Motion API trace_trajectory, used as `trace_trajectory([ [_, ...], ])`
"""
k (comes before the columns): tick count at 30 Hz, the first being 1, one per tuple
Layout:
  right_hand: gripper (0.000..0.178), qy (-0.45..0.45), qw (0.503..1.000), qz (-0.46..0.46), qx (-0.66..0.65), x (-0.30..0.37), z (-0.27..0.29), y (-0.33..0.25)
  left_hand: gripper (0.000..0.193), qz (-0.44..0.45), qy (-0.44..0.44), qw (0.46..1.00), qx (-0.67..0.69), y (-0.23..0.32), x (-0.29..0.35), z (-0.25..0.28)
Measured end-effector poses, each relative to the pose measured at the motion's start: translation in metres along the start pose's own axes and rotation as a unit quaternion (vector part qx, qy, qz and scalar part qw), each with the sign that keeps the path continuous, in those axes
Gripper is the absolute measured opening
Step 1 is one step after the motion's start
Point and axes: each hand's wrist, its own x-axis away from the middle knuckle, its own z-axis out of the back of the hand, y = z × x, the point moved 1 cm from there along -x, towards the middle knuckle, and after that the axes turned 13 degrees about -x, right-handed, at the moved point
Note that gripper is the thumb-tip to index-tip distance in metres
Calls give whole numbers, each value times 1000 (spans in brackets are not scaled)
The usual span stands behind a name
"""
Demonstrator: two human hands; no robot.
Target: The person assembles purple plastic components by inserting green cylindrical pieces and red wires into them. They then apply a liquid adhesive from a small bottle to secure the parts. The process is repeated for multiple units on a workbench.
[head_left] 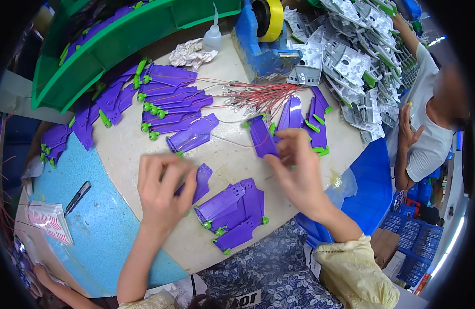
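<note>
Between the left hand (165, 190) and the right hand (299, 165) I see a bare stretch of desk (232, 166), room enough to slip across, though a thin red wire (237, 142) crosses its far side. Nearer the person, a purple cluster (237, 211) blocks the middle. Farther out, a purple row (170, 98) and tangled wires (268, 95) clutter the way. A green bin (129, 36) walls off the far left; heaped grey castings (345, 67) crowd the far right. The blue mat (103, 221) offers space beside the knife (78, 198).
</note>
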Motion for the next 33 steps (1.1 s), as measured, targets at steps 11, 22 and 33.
trace_trajectory([
  [11,8,-190,977,73,-62,-40,-3,-25,47,12,-15,992,124,24,-1,3],
  [22,9,-36,959,219,174,-118,-30,15,36,11,-77,997,-26,37,-6,-13],
  [33,12,-108,972,209,-11,-113,-18,-17,49,26,-45,996,-68,-7,-20,12],
])
